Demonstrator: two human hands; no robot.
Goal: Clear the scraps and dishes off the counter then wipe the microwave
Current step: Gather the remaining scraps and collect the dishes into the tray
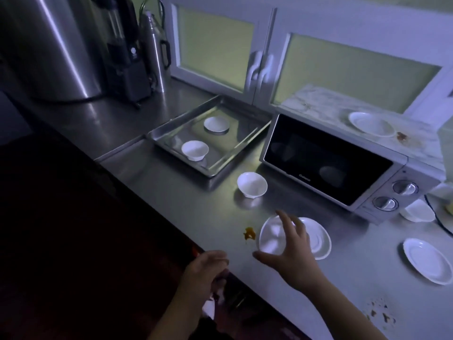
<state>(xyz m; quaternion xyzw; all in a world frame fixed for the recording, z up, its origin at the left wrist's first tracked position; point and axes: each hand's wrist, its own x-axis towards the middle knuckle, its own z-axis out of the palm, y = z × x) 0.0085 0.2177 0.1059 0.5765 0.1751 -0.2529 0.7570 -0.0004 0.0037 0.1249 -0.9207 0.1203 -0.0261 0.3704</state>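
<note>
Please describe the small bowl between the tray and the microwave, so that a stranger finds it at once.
Find the microwave on the steel counter. Near its front left corner, beside the metal tray, stands a small white bowl. Unlike the two bowls in the tray, it sits on the bare counter, upright and empty.

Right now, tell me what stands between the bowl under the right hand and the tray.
A second bowl sits between the near bowl and the tray; nothing lies between the right hand and the near bowl.
</note>
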